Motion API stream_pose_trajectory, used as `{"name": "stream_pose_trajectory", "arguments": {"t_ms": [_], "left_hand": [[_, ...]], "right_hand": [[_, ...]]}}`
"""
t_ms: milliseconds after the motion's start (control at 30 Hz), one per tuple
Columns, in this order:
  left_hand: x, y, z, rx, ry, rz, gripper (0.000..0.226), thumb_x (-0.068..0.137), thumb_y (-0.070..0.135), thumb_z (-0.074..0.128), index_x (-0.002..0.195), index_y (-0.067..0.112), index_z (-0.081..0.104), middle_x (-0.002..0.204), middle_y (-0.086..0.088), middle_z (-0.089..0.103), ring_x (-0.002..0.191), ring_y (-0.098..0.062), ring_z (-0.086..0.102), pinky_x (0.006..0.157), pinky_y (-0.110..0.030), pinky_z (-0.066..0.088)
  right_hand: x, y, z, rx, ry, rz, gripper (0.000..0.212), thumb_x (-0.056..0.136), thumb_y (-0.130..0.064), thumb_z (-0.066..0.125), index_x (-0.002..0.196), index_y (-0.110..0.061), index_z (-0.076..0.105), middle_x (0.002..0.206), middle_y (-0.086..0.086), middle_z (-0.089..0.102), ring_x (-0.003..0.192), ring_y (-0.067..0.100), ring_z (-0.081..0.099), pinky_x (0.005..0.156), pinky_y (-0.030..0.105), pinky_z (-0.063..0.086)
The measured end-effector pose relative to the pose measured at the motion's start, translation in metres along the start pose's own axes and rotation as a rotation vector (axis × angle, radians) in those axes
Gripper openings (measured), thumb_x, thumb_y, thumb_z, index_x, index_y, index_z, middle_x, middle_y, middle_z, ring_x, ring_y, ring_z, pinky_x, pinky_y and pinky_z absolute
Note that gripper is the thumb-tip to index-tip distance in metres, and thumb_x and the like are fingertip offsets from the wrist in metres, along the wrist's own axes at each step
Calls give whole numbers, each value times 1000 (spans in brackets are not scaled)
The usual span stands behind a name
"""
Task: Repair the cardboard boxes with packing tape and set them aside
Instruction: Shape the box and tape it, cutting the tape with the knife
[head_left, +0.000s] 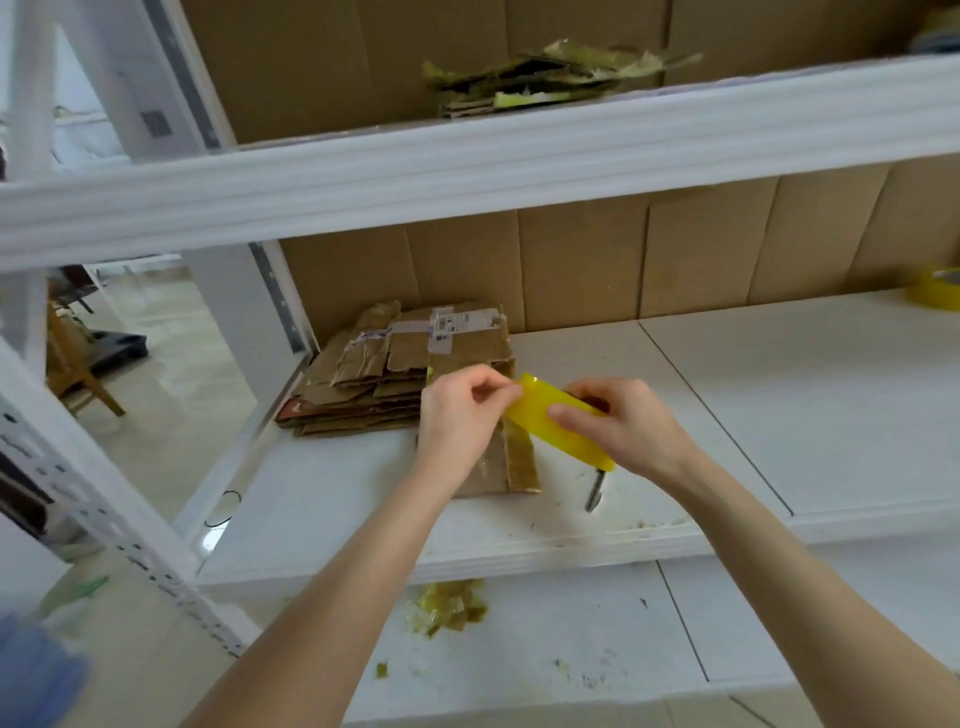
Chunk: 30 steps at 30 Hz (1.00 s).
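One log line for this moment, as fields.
left hand pinches tape end | right hand grips yellow tape roll | flattened box beneath, on shelf

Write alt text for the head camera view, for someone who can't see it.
Two bare hands hold a yellow packing tape roll over a flattened cardboard box on a white shelf: the left hand pinches its free end, the right hand grips the roll. A stack of flattened boxes lies behind, to the left.

Left hand (457, 415) and right hand (618, 421) pinching yellow tape strip (558, 421), above flattened cardboard box (498, 462), white shelf (779, 395)
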<state>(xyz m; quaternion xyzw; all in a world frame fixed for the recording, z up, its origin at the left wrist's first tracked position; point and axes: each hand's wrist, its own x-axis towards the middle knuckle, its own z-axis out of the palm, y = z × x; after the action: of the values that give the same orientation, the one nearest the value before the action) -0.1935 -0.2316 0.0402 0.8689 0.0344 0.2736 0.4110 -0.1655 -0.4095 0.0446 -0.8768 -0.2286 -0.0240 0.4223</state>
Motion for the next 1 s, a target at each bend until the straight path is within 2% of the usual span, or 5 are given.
{"name": "stream_pose_trajectory", "arguments": {"t_ms": [167,267,500,700,1000], "left_hand": [[-6,-9,-5,-168,86,-195,14,86,27,69,74,21,69,73,-4,70,77,-24,68,74,-47,57],[-10,-13,-13,-284,96,-290,17,89,21,66,73,17,68,73,-7,70,78,-28,68,76,-50,56],[-23,-30,-32,-479,139,-425,11,91,11,62,81,9,65,62,1,64,58,-9,65,51,-22,51],[-31,-44,-39,-581,187,-518,9,91,10,63,82,8,65,73,-5,67,69,-16,68,53,-21,52],[-34,-64,-52,-550,334,-479,10,91,12,63,81,11,65,72,0,67,63,-6,68,53,-20,53]], "right_hand": [[-5,1,-11,252,-293,7,34,82,-39,74,103,-13,69,86,11,66,78,12,58,69,25,44],[-13,9,-14,425,-424,3,42,73,-40,70,102,-10,69,92,7,69,84,12,63,79,23,46],[0,6,-12,303,-287,-7,57,64,-62,68,88,-11,71,73,-1,66,67,6,62,63,23,47],[-4,15,-11,389,-397,56,46,71,-59,68,92,-19,72,85,3,73,81,18,69,82,38,53],[20,14,2,-360,-133,7,42,83,-61,57,80,-20,68,77,1,65,78,20,59,64,32,46]]}}
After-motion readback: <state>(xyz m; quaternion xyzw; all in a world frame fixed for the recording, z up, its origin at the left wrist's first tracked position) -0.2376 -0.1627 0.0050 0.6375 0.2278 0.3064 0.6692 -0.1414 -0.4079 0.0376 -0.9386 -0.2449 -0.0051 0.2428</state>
